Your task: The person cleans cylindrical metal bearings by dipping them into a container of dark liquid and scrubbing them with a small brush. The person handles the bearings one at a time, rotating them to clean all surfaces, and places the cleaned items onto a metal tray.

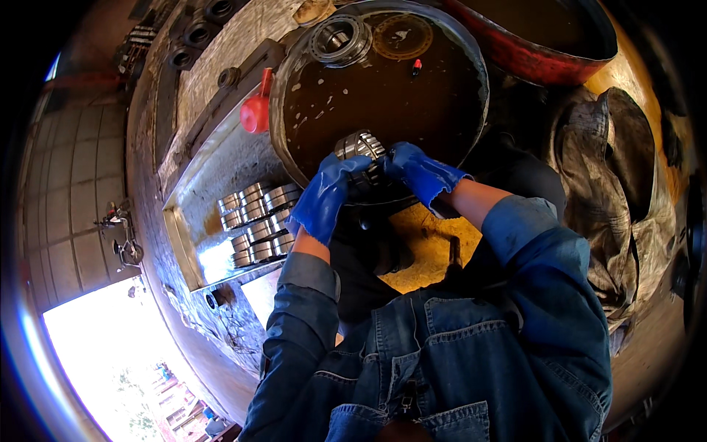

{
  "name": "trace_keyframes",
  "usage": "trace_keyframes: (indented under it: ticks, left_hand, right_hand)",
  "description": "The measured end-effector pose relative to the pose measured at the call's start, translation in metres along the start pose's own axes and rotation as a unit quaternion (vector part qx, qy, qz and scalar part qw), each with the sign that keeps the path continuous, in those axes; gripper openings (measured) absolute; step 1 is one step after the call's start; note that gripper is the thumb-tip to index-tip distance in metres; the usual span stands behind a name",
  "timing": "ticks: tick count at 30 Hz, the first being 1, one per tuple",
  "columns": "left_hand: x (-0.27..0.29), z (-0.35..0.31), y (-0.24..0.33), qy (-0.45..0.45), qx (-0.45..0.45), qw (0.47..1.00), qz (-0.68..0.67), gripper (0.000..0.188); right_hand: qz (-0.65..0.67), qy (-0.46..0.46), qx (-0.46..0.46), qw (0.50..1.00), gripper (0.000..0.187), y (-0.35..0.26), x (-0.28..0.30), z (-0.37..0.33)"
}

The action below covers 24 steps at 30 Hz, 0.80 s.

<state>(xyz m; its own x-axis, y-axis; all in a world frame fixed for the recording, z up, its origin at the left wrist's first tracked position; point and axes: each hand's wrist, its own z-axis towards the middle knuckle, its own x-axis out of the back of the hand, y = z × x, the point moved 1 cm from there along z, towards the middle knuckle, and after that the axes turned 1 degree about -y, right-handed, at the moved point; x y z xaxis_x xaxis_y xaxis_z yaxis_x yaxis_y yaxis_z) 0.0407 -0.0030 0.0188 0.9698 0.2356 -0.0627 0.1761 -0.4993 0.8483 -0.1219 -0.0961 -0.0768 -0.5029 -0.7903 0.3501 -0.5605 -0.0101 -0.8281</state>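
Observation:
Both my hands wear blue rubber gloves and hold a shiny metal roller bearing over the near edge of a round tub of dark brown liquid. My left hand is closed round the bearing's left and near side. On its right side, the bent fingers of my right hand press against it; their tips are partly hidden. A row of rollers shows on the bearing's upper face. At the tub's far side lie a large bearing ring and a flat perforated ring.
Left of the tub, a metal tray holds rows of clean bearings. A red round-bodied thing with a handle leans by the tub. A small red-and-black object is in the tub. A red drum and dirty sacking stand right.

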Motion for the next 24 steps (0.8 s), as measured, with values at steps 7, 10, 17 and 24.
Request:
trace_keyframes:
  ticks: [7, 10, 17, 24]
  left_hand:
    - [-0.011, -0.015, 0.014, 0.039, -0.024, 0.989, 0.138, 0.050]
    - [-0.046, -0.041, 0.012, 0.238, 0.005, 0.885, 0.400, 0.074]
    - [-0.058, -0.020, -0.009, 0.276, 0.087, 0.797, 0.531, 0.098]
    - [0.014, 0.005, -0.003, 0.188, 0.007, 0.902, 0.389, 0.095]
  right_hand:
    - [-0.045, 0.095, 0.132, 0.986, 0.037, 0.043, 0.008, 0.005]
    - [-0.195, 0.038, 0.018, 0.980, 0.039, 0.000, 0.013, -0.003]
    - [-0.064, 0.103, -0.076, 0.990, 0.055, 0.008, 0.019, -0.013]
    - [0.029, 0.136, -0.059, 0.988, 0.064, -0.012, 0.008, -0.040]
